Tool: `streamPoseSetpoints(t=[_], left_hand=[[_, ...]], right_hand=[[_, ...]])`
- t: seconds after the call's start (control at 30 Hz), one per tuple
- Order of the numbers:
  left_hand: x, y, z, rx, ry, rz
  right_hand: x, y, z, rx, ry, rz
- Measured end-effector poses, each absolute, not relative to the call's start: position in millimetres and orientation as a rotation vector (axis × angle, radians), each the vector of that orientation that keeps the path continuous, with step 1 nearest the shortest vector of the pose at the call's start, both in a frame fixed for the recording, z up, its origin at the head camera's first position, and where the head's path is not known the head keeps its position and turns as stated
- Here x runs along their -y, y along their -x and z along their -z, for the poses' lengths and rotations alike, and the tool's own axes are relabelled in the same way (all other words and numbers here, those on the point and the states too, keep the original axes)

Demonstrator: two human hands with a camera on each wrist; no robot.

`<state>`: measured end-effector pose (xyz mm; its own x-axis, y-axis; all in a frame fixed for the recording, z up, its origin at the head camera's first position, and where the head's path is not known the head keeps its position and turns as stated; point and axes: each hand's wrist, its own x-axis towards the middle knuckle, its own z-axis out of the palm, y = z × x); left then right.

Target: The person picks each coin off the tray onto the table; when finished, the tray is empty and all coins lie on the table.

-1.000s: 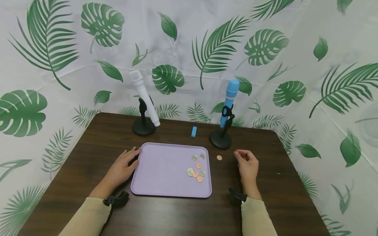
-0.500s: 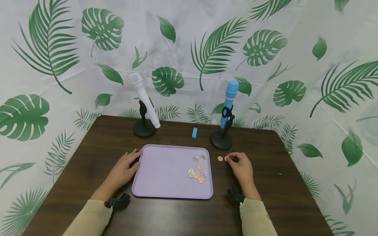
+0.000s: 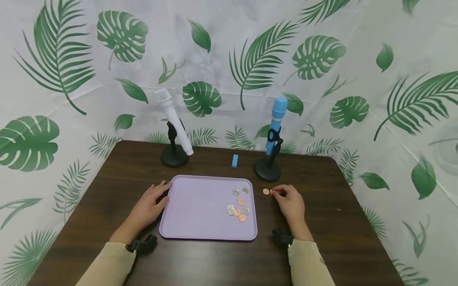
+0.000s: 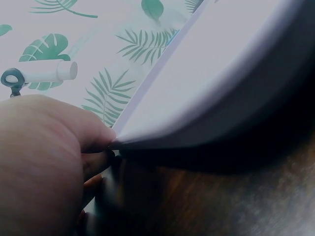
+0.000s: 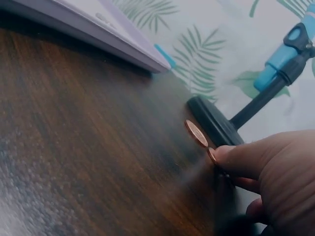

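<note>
A copper coin (image 5: 211,155) is pinched between the thumb and fingers of my right hand (image 3: 291,203), right of the tray. Just left of it a second copper coin (image 3: 266,191) lies on the table; the two are edge to edge in the right wrist view. My left hand (image 3: 148,205) rests at the left edge of the lilac tray (image 3: 193,206), its thumb and fingertips touching the rim in the left wrist view. Silver coins (image 3: 230,209) and copper coins (image 3: 242,218) lie flat on the tray's right side.
Behind the tray, a white microphone (image 3: 175,119) leans in a black stand on the left. A blue microphone (image 3: 275,123) is in another stand (image 3: 267,170), close behind the loose coins. Between them lies a small blue studded block (image 3: 234,161). A leaf-print cloth hangs behind the table.
My right hand has moved left over the table, bringing a copper coin beside the one lying there. The left hand and the tray stay in place.
</note>
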<state>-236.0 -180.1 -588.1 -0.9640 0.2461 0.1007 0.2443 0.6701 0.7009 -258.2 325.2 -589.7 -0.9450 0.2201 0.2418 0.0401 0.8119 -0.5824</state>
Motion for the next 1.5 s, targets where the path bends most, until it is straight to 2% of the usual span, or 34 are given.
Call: streamPoseSetpoints(t=[0.5, 0.77, 0.87, 1.03, 1.2, 1.4, 1.5], left_hand=[[182.0, 233.9, 591.3, -2.872, -0.413, -1.218], [184.4, 233.4, 588.8, -2.891, -0.424, -1.209], [184.2, 233.3, 588.1, -2.9, -0.442, -1.214], [183.0, 235.0, 588.6, -2.897, -0.439, -1.228], [179.2, 238.0, 590.0, -2.89, -0.453, -1.232], [180.8, 235.4, 588.4, -2.891, -0.441, -1.211], [180.2, 234.6, 588.2, -2.88, -0.429, -1.214]], right_hand=[[-325.2, 259.5, 588.6, 2.734, 0.186, -0.844], [-318.6, 263.4, 587.9, 2.529, 0.369, -1.175], [-312.7, 263.8, 589.3, 2.408, 0.359, -1.293], [-297.1, 262.9, 589.7, 2.354, 0.081, -1.46], [-274.7, 250.5, 574.7, 2.622, -0.266, -1.466], [-232.0, 226.7, 547.4, 3.097, -0.806, -1.192], [-218.0, 221.6, 542.2, 3.158, -0.855, -0.967]])
